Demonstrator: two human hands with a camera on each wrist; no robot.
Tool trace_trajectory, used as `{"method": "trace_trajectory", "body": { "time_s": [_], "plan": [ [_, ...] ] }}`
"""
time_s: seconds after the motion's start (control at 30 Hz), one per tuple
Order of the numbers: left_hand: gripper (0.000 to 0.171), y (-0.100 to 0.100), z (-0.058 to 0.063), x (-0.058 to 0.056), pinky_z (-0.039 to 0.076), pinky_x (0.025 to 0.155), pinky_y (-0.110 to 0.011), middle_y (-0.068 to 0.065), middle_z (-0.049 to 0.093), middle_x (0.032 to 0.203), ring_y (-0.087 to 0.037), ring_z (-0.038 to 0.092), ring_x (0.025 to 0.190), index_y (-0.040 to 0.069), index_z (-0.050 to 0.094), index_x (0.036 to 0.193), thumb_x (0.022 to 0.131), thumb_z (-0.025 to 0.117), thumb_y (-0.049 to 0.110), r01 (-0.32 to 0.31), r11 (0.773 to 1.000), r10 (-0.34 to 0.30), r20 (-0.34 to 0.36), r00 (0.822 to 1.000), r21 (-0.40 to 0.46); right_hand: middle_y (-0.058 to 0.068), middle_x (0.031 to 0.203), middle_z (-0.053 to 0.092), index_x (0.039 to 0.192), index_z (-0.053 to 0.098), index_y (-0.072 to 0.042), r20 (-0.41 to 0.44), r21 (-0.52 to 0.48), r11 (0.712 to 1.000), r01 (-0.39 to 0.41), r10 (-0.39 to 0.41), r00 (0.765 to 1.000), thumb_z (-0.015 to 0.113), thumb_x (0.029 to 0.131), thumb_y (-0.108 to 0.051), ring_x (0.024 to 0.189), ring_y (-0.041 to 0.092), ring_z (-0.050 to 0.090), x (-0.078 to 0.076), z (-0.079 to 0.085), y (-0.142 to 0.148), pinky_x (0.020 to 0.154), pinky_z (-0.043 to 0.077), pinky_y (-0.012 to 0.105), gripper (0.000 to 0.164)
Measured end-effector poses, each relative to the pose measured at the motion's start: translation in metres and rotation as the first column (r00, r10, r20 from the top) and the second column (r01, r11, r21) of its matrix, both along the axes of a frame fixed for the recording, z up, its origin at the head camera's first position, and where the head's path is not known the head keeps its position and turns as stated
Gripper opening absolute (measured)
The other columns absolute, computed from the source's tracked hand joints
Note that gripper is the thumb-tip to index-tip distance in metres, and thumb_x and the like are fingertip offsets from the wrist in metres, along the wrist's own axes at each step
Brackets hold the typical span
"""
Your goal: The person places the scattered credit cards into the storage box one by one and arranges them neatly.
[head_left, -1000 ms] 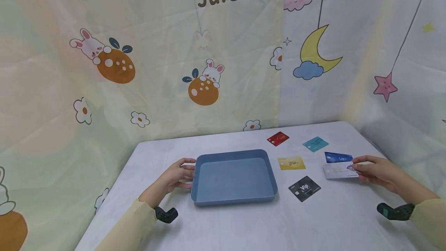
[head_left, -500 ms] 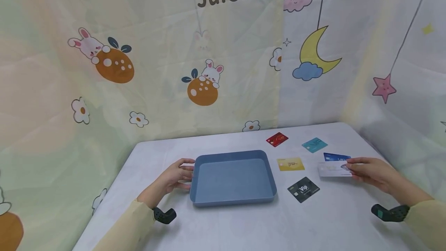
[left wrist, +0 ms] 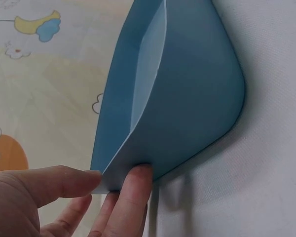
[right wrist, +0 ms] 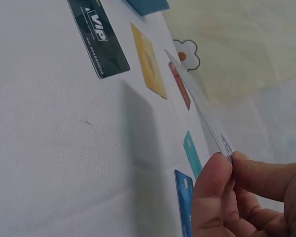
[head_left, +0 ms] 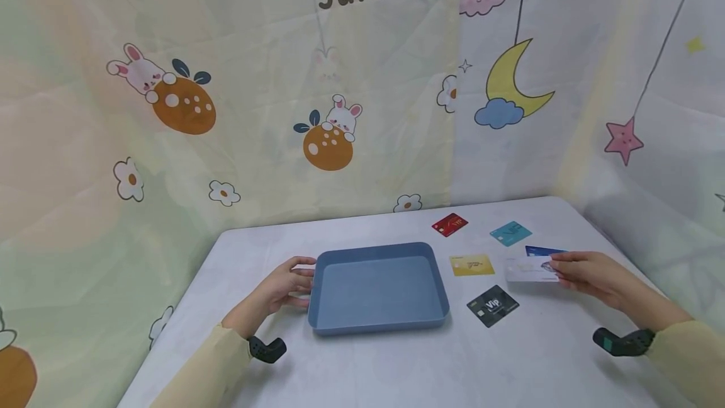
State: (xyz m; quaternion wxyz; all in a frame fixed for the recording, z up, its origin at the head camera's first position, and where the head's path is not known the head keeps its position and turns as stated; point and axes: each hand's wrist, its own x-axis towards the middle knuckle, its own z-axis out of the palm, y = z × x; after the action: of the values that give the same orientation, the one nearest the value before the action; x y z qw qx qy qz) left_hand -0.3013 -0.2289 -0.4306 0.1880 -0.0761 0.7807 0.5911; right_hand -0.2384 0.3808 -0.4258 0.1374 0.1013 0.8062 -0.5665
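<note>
My left hand (head_left: 286, 285) is at the left side of a shallow blue tray (head_left: 379, 331), fingers loosely extended. In the left wrist view its fingertips touch the tray's outer wall (left wrist: 202, 74) and rim. My right hand (head_left: 595, 276) pinches a white card (head_left: 527, 269) at its right end, between thumb and fingers. The right wrist view shows this card (right wrist: 202, 101) nearly edge-on, raised above the tablecloth. Behind it, a blue card (head_left: 540, 250) is partly hidden. To its left lie a yellow card (head_left: 472, 264) and a black VIP card (head_left: 493, 305).
A red card (head_left: 450, 225) and a teal card (head_left: 511, 233) lie toward the back of the white-covered table (head_left: 368, 370). Printed curtains (head_left: 255, 131) hang behind and beside it. Both wrists wear a black strapped device (head_left: 267, 349).
My right hand has moved left and slightly away from me with the white card, which now covers more of the blue card. The left hand and tray stay in place.
</note>
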Motion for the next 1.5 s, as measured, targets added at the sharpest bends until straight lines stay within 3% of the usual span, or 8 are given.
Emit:
{"method": "trace_trajectory", "body": {
  "time_s": [0.3,0.53,0.73,1.17,1.5],
  "plan": [
    [0.056,0.002,-0.002,-0.004,0.064,0.071,-0.045,-0.025,0.055,0.142,-0.031,0.068,0.103,0.011,0.046,0.147,0.094,0.061,-0.002,0.006,1.0,-0.006,0.004,1.0,-0.025,0.039,0.139,0.039,0.152,0.029,0.015,0.023,-0.06,0.998,0.034,-0.033,0.999,0.064,0.103,-0.021,0.094,0.025,0.066,-0.004,0.002,-0.016,0.091,0.06,0.033,0.07],
    [0.054,0.006,-0.001,-0.007,0.064,0.07,-0.044,-0.024,0.054,0.142,-0.031,0.068,0.103,0.012,0.046,0.147,0.096,0.06,-0.001,0.015,0.999,-0.015,-0.006,1.0,-0.045,0.028,0.136,0.048,0.155,0.026,0.012,-0.01,-0.077,0.996,-0.039,0.039,0.999,0.062,0.104,-0.025,0.098,0.023,0.065,-0.01,0.011,-0.038,0.094,0.059,0.032,0.072],
    [0.056,0.008,0.001,-0.007,0.064,0.07,-0.043,-0.025,0.054,0.143,-0.032,0.068,0.103,0.01,0.046,0.147,0.095,0.061,-0.001,0.024,0.999,-0.025,-0.009,1.0,-0.049,0.03,0.138,0.046,0.155,0.026,0.013,-0.029,-0.105,0.991,-0.077,0.074,0.997,0.063,0.104,-0.022,0.1,0.025,0.065,-0.015,0.021,-0.067,0.095,0.059,0.033,0.071],
    [0.062,0.01,0.001,-0.005,0.064,0.07,-0.042,-0.026,0.052,0.144,-0.033,0.067,0.107,0.009,0.038,0.151,0.094,0.06,-0.002,0.021,0.998,-0.021,0.001,1.0,-0.059,0.031,0.14,0.049,0.156,0.031,0.007,-0.009,-0.151,0.986,-0.072,0.071,0.997,0.068,0.101,-0.024,0.101,0.026,0.069,-0.02,0.027,-0.109,0.097,0.058,0.036,0.073],
    [0.067,0.014,0.001,-0.004,0.064,0.071,-0.042,-0.025,0.054,0.142,-0.031,0.069,0.102,0.011,0.039,0.154,0.093,0.061,-0.003,0.024,0.998,-0.024,-0.005,1.0,-0.058,0.031,0.145,0.044,0.154,0.035,0.005,-0.022,-0.162,0.985,-0.064,0.062,0.998,0.065,0.103,-0.025,0.102,0.025,0.066,-0.024,0.031,-0.128,0.091,0.059,0.029,0.067]
  ]
}}
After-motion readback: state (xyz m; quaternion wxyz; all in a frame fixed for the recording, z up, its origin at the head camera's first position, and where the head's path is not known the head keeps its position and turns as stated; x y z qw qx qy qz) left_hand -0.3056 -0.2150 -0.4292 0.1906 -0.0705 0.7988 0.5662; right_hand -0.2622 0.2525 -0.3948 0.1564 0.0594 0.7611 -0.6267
